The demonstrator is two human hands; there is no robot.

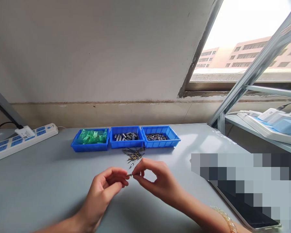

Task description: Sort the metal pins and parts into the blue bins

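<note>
Above the smooth grey counter [50, 184]: one small, slim metal pin [129, 175], near level. Right hand [160, 178]: grip clamped on the pin's right end. Left hand [103, 191]: fingers curled at the opposite end; grip closure cannot be told. Beyond: loose heap of dark and brass-toned metal pieces [134, 156]; three rectangular blue plastic bins [127, 144] in a row.

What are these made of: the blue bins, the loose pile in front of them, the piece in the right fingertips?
Blue bins: likely moulded plastic, slight sheen; even colour, thin walls with rims.
Loose pile: probably metal, mixed brassy and dark finish; small glints.
Held piece: perhaps metal, going by its dull sheen; too small to be sure.
</note>
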